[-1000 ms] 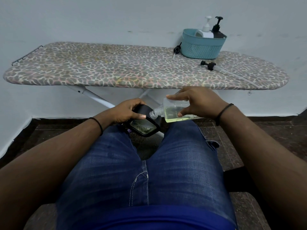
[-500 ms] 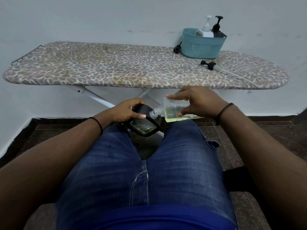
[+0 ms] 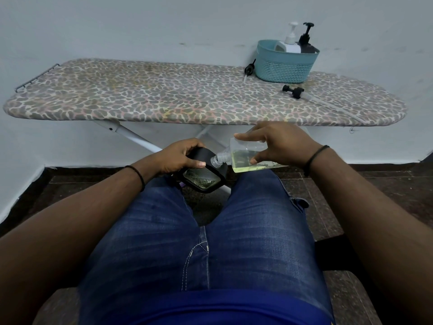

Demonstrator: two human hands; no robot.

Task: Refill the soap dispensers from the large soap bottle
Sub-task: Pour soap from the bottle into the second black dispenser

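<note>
Over the knees: left hand (image 3: 180,157) grips black dispenser (image 3: 206,174); right hand (image 3: 278,143) grips tilted clear soap bottle (image 3: 243,158), neck at dispenser opening. Beyond, ironing board (image 3: 164,95): teal basket (image 3: 284,64) at far right edge, loose pump (image 3: 293,90) beside it.

A home room: ironing board (image 3: 164,99) against a plain wall, tiled floor (image 3: 328,184).

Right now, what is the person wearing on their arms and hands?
Both arms are bare, with no sleeves showing and no gloves. The left hand has a thin black beaded band round its wrist. The right hand has a thin plain black band round its wrist. I see no rings or watch.
</note>
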